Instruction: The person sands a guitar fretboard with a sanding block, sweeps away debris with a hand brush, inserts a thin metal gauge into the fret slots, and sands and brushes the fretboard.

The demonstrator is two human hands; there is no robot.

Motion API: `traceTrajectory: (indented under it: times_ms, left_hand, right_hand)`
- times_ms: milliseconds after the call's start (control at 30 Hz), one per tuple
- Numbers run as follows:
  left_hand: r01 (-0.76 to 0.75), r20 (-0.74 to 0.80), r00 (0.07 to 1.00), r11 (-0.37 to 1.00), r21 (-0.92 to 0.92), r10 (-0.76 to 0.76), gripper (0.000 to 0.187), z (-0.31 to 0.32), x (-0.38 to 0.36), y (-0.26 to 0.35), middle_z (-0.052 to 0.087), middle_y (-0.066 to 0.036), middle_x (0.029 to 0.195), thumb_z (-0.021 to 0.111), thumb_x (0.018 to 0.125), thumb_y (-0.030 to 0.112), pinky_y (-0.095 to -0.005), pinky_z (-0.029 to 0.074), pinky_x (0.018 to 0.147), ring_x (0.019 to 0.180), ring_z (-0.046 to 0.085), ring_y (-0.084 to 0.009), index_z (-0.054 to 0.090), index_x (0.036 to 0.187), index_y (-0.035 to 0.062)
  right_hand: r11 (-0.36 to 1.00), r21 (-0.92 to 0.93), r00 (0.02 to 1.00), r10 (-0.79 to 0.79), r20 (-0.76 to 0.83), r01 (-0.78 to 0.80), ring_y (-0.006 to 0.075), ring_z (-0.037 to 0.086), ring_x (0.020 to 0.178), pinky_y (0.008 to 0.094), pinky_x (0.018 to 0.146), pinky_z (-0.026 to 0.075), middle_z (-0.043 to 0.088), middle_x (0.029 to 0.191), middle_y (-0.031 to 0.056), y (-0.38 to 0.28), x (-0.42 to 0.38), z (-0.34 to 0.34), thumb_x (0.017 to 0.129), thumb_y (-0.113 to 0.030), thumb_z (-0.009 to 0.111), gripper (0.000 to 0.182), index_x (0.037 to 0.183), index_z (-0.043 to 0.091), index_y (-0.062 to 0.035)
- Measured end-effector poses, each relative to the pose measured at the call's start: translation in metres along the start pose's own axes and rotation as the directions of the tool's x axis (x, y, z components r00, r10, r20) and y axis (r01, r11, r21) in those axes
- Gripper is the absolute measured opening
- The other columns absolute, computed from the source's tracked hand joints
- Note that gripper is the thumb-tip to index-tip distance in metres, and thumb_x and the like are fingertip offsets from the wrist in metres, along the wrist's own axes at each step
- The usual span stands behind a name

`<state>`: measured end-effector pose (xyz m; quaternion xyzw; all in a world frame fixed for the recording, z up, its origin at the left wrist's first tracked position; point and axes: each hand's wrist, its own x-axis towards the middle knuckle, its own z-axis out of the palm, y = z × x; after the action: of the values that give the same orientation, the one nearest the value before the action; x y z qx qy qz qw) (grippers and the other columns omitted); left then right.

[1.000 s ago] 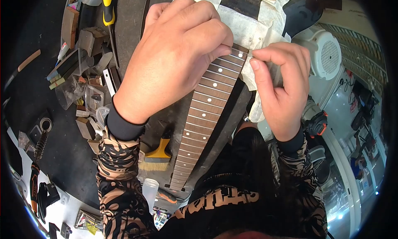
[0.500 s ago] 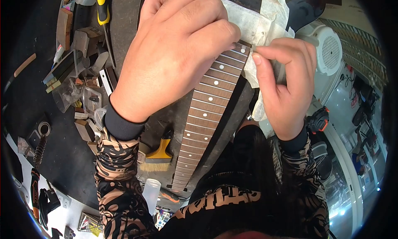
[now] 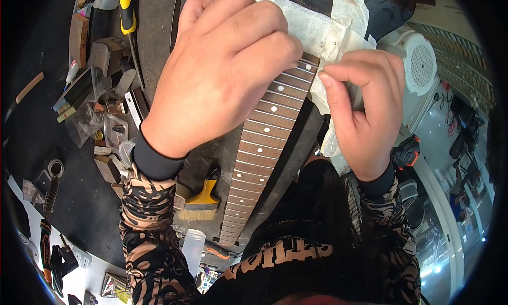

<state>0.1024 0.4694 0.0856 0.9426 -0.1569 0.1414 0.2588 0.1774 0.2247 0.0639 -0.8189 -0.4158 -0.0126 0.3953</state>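
Note:
A guitar neck (image 3: 264, 130) with a brown fretboard, silver frets and white dot inlays runs up the middle, its upper end by white masking tape (image 3: 309, 27). My left hand (image 3: 219, 66) lies over the upper left edge of the neck with its fingers curled in; the fingertips are hidden beneath it. Just off the upper right edge of the fretboard, my right hand (image 3: 365, 104) is closed in a pinch, index fingertip near thumb. Anything between its fingertips is too small to make out.
A yellow-handled screwdriver (image 3: 127, 14), wood blocks (image 3: 80, 37) and plastic bags (image 3: 79, 122) lie to the left. A yellow brush (image 3: 202, 196) lies beside the lower neck, near a translucent bottle (image 3: 193, 247). A soldering iron (image 3: 46, 247) is at far left.
My left hand has shifted slightly down and left over the neck. My right fingertips have drawn slightly down from the fretboard's edge, still pinched.

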Motion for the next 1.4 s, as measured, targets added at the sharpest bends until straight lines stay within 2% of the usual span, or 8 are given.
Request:
traceTrajectory:
  times_ms: [167,367,467,567,700,1100,1400]
  left_hand:
    - [0.001,0.020,1.000,0.999,-0.041,0.000,0.024,-0.004,0.000,0.000,0.072,-0.001,0.103,0.091,0.084,0.007,-0.0427,0.047,0.091,0.097,0.066,-0.0289,0.080,0.104,0.0122]
    - [0.013,-0.022,1.000,1.000,0.009,-0.012,0.024,0.001,-0.003,-0.003,0.073,-0.001,0.103,0.092,0.083,0.009,-0.0420,0.047,0.087,0.097,0.067,-0.0284,0.080,0.104,0.0115]
    - [0.006,0.019,1.000,1.000,-0.015,-0.006,0.022,-0.007,-0.004,-0.002,0.074,-0.001,0.102,0.093,0.085,0.007,-0.0410,0.047,0.086,0.096,0.067,-0.0282,0.081,0.103,0.0109]
    - [0.033,-0.031,0.999,0.996,-0.083,-0.036,0.022,-0.009,-0.002,-0.003,0.074,-0.003,0.101,0.092,0.085,0.003,-0.0404,0.049,0.086,0.095,0.067,-0.0278,0.082,0.104,0.0089]
    - [0.024,-0.063,0.998,0.999,-0.045,-0.027,0.022,-0.016,-0.003,-0.016,0.074,-0.006,0.102,0.091,0.086,-0.001,-0.0398,0.051,0.085,0.094,0.068,-0.0280,0.083,0.105,0.0052]
    - [0.078,0.005,0.997,0.994,-0.081,-0.078,0.021,-0.009,-0.014,-0.013,0.073,-0.006,0.103,0.093,0.086,0.006,-0.0401,0.051,0.087,0.097,0.067,-0.0292,0.084,0.105,0.0080]
    - [0.002,-0.066,0.998,1.000,0.014,-0.001,0.024,-0.004,-0.018,-0.014,0.073,-0.003,0.103,0.093,0.083,0.007,-0.0389,0.049,0.085,0.095,0.066,-0.0270,0.084,0.105,0.0095]
  right_hand:
    - [1.000,0.003,1.000,-0.002,0.013,0.002,0.0318,0.065,0.101,0.0434,0.090,0.051,0.077,0.104,0.0046,-0.002,-0.003,0.000,0.091,-0.001,0.091,0.022,0.108,0.080,-0.0106]
    - [0.999,-0.031,1.000,-0.028,0.013,0.028,0.0320,0.066,0.101,0.0439,0.090,0.052,0.076,0.104,0.0046,0.000,0.004,0.001,0.091,-0.001,0.091,0.023,0.108,0.080,-0.0109]
    - [0.999,-0.023,0.998,-0.024,0.061,0.026,0.0317,0.066,0.103,0.0432,0.094,0.052,0.076,0.108,0.0075,-0.004,0.000,-0.003,0.095,0.001,0.089,0.021,0.110,0.078,-0.0083]
    - [1.000,-0.016,0.998,-0.023,0.057,0.024,0.0319,0.067,0.105,0.0433,0.097,0.053,0.076,0.112,0.0100,-0.006,0.004,-0.007,0.097,0.003,0.087,0.022,0.114,0.076,-0.0066]
    - [0.998,-0.035,0.997,-0.057,0.042,0.059,0.0325,0.067,0.105,0.0439,0.097,0.053,0.075,0.113,0.0112,-0.002,0.012,-0.009,0.097,0.004,0.087,0.024,0.116,0.075,-0.0060]
    - [1.000,-0.020,0.995,-0.021,0.099,0.023,0.0316,0.067,0.103,0.0435,0.093,0.053,0.074,0.110,0.0108,-0.004,0.010,-0.002,0.097,0.003,0.088,0.023,0.115,0.076,-0.0053]
    - [0.999,-0.023,0.996,-0.036,0.085,0.038,0.0310,0.067,0.103,0.0427,0.092,0.053,0.074,0.109,0.0103,-0.004,0.010,0.002,0.096,0.004,0.088,0.022,0.111,0.075,-0.0056]
